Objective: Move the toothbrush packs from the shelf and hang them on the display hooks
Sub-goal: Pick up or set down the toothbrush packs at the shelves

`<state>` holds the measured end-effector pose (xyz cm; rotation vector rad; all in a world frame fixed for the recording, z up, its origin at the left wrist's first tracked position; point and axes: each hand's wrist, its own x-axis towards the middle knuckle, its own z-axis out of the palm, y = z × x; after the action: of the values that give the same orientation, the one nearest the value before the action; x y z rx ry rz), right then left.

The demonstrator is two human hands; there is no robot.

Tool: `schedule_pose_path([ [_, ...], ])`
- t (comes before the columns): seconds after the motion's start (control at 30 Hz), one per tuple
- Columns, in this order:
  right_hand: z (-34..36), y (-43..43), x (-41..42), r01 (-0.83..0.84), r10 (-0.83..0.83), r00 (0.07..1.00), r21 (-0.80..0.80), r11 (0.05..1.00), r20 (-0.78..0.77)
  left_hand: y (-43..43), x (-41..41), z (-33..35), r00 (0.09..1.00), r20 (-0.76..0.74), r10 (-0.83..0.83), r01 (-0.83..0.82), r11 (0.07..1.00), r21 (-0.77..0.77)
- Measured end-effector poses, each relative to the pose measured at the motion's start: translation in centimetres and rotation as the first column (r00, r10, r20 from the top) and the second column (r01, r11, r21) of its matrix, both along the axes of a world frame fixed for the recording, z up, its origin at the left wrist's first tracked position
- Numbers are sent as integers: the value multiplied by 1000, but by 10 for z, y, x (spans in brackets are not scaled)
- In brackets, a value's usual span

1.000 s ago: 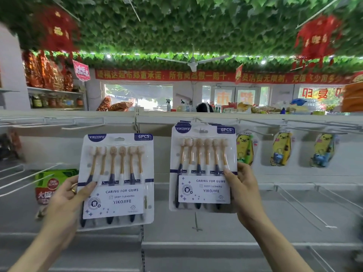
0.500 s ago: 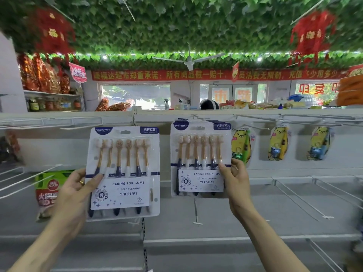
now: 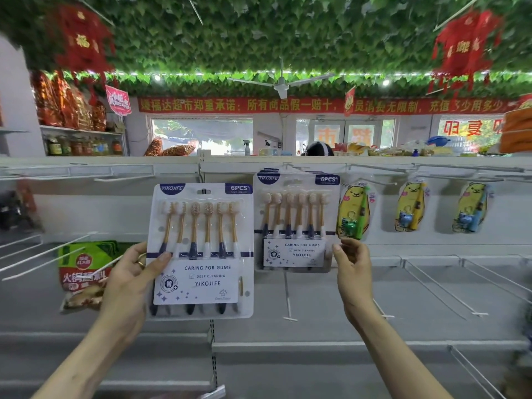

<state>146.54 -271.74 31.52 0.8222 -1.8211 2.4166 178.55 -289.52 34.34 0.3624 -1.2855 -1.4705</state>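
the left hand [image 3: 131,279] grips a toothbrush pack [image 3: 201,250] by its lower left edge, thumb across the front and fingers behind, holding it upright in the air in front of the white back panel [image 3: 115,214]. this pack is not on any hook. its hang slot at the top is free.

just to its right, a stack of matching packs [image 3: 296,223] hangs on a display hook [image 3: 290,167] under the top rail. the right hand [image 3: 352,264] is beside the lower right corner of the front pack in that stack, fingers loosely curled and released, fingertips at or just off the card edge; contact cannot be told for sure.

further right, three yellow cartoon packs [image 3: 410,205] hang on their own hooks. a green and red food pouch [image 3: 83,266] lies on the shelf [image 3: 316,298] behind the left hand.
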Motion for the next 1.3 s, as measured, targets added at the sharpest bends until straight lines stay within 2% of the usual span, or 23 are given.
schedule_pose_path([
  [0.17, 8, 22, 24, 39, -43, 993, -40, 998, -106, 23, -17, 0, 999, -12, -42, 42, 999, -12],
  [0.33, 28, 39, 62, -228, 216, 951, -32, 973, -221, 57, -50, -1, 993, 54, -104, 105, 994, -34],
  [0.47, 32, 43, 70, -334, 335, 908, 48, 941, -253, 78, -83, -4, 993, 53, -108, 111, 993, -45],
  [0.73, 28, 40, 36, -210, 205, 946, 5, 978, -252, 88, -126, -1, 991, 95, -97, 106, 991, -88],
  [0.9, 31, 34, 21, -202, 198, 950, 8, 979, -243, 87, -138, 4, 989, 124, -80, 96, 987, -126],
  [1.3, 39, 19, 13, -220, 222, 939, 36, 975, -264, 71, -152, 3, 994, 104, -37, 46, 995, -91],
])
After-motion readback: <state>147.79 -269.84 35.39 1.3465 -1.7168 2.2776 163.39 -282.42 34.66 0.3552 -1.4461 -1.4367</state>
